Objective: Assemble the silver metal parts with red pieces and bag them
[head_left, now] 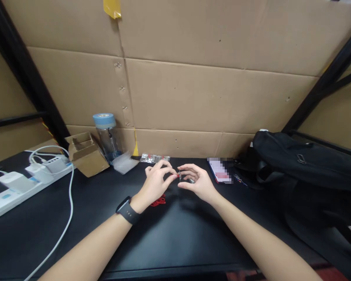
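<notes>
Both hands meet above the middle of the black table (158, 242). My left hand (159, 181), with a dark watch on its wrist, pinches a tiny red piece (178, 175) between thumb and forefinger. Facing it, my right hand (197, 182) holds a small thin flat item (180, 177) edge-on between thumb and fingers. The red piece touches or nearly touches that item; its details are too small to tell. On the table below my left hand lies a bundle of red cord (159, 200), partly hidden by the hand.
At left are a white power strip (1, 203) with cables, an open cardboard box (90, 160) and a blue-lidded bottle (105, 134). Silvery packets (155, 158) lie by the cardboard wall. A phone-like item (219, 170) and black bag (304, 164) are at right.
</notes>
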`<state>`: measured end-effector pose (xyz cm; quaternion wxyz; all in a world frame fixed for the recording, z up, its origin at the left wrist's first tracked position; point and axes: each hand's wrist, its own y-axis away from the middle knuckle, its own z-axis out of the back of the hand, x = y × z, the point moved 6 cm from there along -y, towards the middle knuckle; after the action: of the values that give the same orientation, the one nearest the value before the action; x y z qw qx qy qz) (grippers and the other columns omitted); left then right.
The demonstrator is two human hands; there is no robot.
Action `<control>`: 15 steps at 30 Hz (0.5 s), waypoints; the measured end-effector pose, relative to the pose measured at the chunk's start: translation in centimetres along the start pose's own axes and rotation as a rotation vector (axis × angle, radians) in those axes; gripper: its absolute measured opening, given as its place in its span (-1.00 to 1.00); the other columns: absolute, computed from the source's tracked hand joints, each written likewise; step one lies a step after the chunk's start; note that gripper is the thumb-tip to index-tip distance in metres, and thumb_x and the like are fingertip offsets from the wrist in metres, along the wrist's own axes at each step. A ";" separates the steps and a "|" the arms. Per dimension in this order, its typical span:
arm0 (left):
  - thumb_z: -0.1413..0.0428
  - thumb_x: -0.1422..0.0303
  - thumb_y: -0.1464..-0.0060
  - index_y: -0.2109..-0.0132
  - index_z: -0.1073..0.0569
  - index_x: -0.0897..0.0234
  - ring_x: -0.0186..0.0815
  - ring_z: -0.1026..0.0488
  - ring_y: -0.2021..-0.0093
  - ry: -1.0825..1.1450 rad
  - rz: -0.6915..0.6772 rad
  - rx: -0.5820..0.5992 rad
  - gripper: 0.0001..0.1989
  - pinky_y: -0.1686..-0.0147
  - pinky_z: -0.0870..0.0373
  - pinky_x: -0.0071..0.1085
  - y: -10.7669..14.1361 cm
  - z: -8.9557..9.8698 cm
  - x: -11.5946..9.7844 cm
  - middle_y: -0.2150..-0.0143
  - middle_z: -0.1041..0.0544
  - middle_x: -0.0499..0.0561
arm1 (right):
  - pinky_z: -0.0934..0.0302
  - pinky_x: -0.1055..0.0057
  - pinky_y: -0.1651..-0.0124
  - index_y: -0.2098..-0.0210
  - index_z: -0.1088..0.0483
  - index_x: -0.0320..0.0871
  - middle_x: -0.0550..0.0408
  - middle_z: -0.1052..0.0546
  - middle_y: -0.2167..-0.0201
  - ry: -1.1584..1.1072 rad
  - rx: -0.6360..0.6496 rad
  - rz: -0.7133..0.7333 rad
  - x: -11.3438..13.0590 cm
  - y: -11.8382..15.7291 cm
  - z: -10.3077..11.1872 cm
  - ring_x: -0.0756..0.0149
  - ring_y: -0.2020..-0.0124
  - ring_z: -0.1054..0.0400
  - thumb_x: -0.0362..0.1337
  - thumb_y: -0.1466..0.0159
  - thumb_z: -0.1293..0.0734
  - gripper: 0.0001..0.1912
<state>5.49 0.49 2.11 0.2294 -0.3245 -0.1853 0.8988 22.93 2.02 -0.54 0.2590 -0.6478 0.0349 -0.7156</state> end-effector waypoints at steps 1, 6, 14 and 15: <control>-0.10 0.19 -0.29 0.19 -0.61 0.10 -0.08 -0.38 -0.17 -0.029 -0.005 -0.016 -0.79 -0.11 -0.17 -0.08 0.1 -0.1 -0.1 -0.08 -0.51 0.04 | -0.43 0.19 0.00 0.00 -0.45 -0.04 -0.04 -0.56 -0.05 -0.005 -0.005 0.000 0.0 0.0 0.0 0.12 0.01 -0.52 -0.17 0.02 -0.63 -0.39; -0.13 0.27 -0.26 0.21 -0.60 0.09 -0.01 -0.25 -0.26 -0.136 -0.057 -0.087 -0.85 -0.08 -0.13 -0.05 0.4 -0.5 -0.6 -0.19 -0.41 0.06 | -0.43 0.19 0.00 0.02 -0.45 -0.03 -0.02 -0.57 -0.02 -0.009 -0.015 0.003 0.0 0.1 -0.3 0.10 0.00 -0.52 -0.18 0.04 -0.64 -0.39; -0.12 0.31 -0.24 0.22 -0.58 0.11 0.00 -0.23 -0.24 -0.185 -0.103 -0.134 -0.87 -0.05 -0.16 -0.05 0.8 -0.6 -0.9 -0.18 -0.41 0.08 | -0.42 0.19 -0.01 0.04 -0.44 -0.04 -0.02 -0.59 0.00 -0.022 -0.037 -0.006 0.0 0.3 -0.9 0.08 -0.03 -0.52 -0.19 0.06 -0.65 -0.38; -0.12 0.32 -0.24 0.22 -0.58 0.11 0.00 -0.23 -0.24 -0.192 -0.113 -0.136 -0.87 -0.06 -0.16 -0.04 0.8 -0.6 -0.9 -0.18 -0.41 0.09 | -0.42 0.18 -0.01 0.06 -0.43 -0.04 -0.02 -0.59 0.00 -0.022 -0.044 -0.008 0.0 0.4 -1.0 0.08 -0.02 -0.52 -0.19 0.06 -0.65 -0.39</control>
<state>6.33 -0.57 1.73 0.2385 -0.2409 -0.2851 0.8966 22.14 1.43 -0.88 0.2424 -0.6612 0.0452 -0.7086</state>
